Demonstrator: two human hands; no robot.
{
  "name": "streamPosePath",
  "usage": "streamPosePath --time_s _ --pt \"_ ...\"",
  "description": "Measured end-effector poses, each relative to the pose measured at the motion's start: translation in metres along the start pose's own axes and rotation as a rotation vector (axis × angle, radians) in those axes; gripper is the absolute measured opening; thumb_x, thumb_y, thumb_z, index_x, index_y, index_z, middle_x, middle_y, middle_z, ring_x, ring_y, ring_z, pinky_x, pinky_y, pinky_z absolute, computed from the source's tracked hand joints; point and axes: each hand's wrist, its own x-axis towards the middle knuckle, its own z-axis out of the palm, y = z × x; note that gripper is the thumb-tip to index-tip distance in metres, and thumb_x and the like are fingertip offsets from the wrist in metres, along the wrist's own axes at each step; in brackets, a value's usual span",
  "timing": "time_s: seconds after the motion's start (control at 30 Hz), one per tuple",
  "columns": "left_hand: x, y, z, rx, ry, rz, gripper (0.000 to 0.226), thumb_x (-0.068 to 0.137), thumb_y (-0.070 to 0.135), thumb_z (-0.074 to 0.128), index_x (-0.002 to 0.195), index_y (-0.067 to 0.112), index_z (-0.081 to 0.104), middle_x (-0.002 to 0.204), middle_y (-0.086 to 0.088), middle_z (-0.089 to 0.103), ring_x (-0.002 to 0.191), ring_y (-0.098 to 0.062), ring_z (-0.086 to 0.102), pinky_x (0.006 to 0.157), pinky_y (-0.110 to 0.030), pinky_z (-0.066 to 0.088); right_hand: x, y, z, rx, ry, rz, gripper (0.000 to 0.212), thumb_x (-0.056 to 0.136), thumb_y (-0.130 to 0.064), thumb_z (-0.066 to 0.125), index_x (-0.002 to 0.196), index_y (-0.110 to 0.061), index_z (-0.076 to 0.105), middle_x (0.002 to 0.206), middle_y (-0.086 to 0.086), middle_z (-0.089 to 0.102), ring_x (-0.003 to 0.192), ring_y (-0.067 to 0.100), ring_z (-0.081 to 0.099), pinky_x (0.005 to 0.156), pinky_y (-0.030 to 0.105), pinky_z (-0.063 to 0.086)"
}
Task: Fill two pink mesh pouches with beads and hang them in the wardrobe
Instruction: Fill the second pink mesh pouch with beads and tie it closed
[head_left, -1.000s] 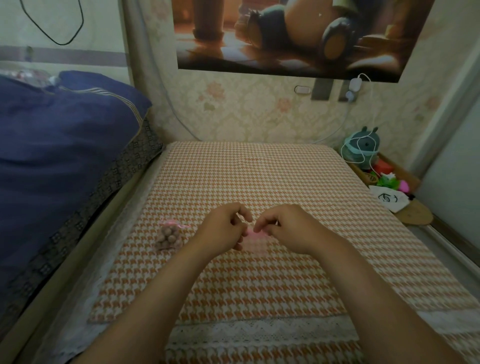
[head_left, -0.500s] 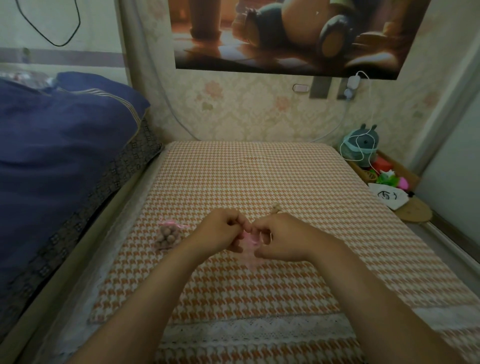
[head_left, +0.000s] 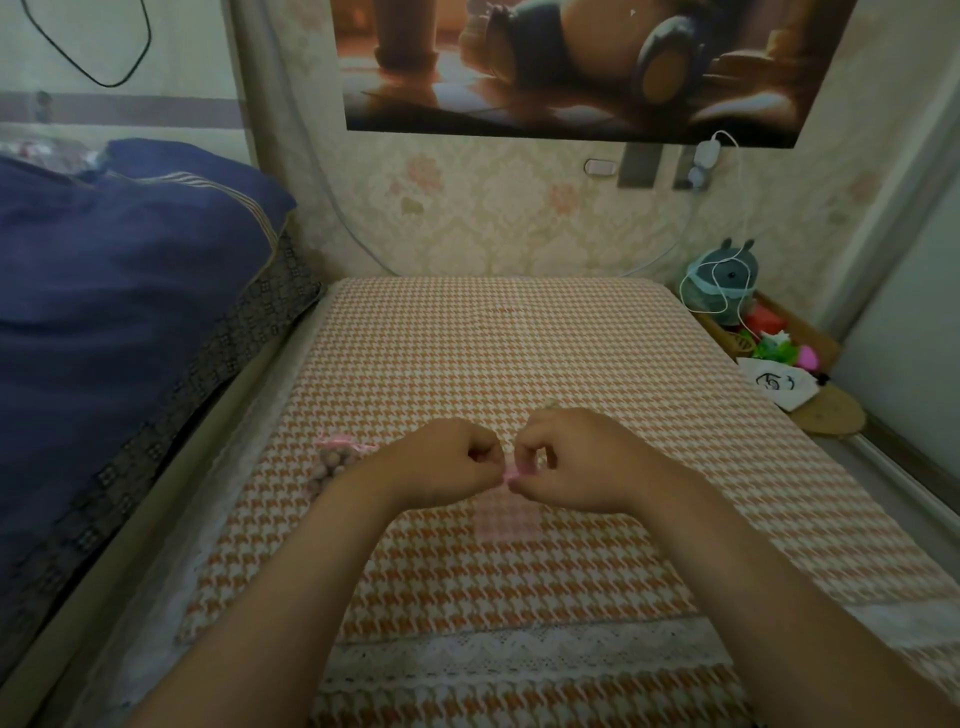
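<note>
Houndstooth surface (head_left: 519, 353): filled pouch (head_left: 332, 462) lies left, done. Left hand (head_left: 441, 462) and right hand (head_left: 571, 462) pinch second pouch (head_left: 506, 514) mouth (apparently empty, flat). Filling, hanging remain.

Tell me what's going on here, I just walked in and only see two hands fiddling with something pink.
A person is working on a pink mesh pouch over an orange houndstooth cloth. The left hand and right hand both pinch its gathered top, with the flat, see-through body below looking empty. A second pouch, already full of beads, lies on the cloth to the left. Nothing has been hung yet.
</note>
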Motion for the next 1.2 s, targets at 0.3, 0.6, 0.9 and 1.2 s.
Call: streamPosePath --time_s 0.3,0.6,0.9,1.2 --pt "0.017 0.006 0.004 0.22 -0.013 0.1 0.009 0.085 0.032 0.062 0.081 0.029 0.069 0.082 0.012 0.066 0.076 -0.002 0.059 0.072 -0.029 0.052 -0.013 0.015 -0.001 -0.105 -0.119 0.073 0.018 0.083 -0.048 0.067 0.085 -0.031 0.064 0.088 -0.012 0.061 0.083 0.012 0.056 0.071 0.034 0.049" --pt "0.035 0.019 0.016 0.397 0.038 -0.002 0.029 0.084 0.05 0.056 0.082 0.026 0.073 0.079 0.007 0.07 0.072 -0.009 0.063 0.07 -0.036 0.057 -0.021 0.035 -0.004 -0.139 -0.077 0.08 0.018 0.089 -0.04 0.064 0.104 -0.032 0.071 0.108 -0.01 0.065 0.099 0.013 0.059 0.079 0.033 0.05" --pt "0.052 0.024 0.029 0.168 0.205 -0.137 0.04 0.09 0.037 0.057 0.064 0.008 0.069 0.064 -0.013 0.067 0.062 -0.025 0.064 0.056 -0.035 0.048 -0.021 0.057 -0.004 0.287 0.048 0.127 0.033 0.089 -0.018 0.064 0.115 -0.038 0.067 0.12 -0.016 0.059 0.093 0.002 0.059 0.081 0.024 0.052" --pt "0.056 0.025 0.03 0.072 0.357 -0.185 0.015 0.085 0.029 0.059 0.084 0.025 0.074 0.076 0.007 0.07 0.073 -0.009 0.066 0.065 -0.024 0.053 -0.016 0.104 0.02 0.21 0.143 0.421 0.02 0.093 -0.022 0.06 0.1 -0.037 0.069 0.1 -0.014 0.067 0.087 0.007 0.062 0.081 0.036 0.057"
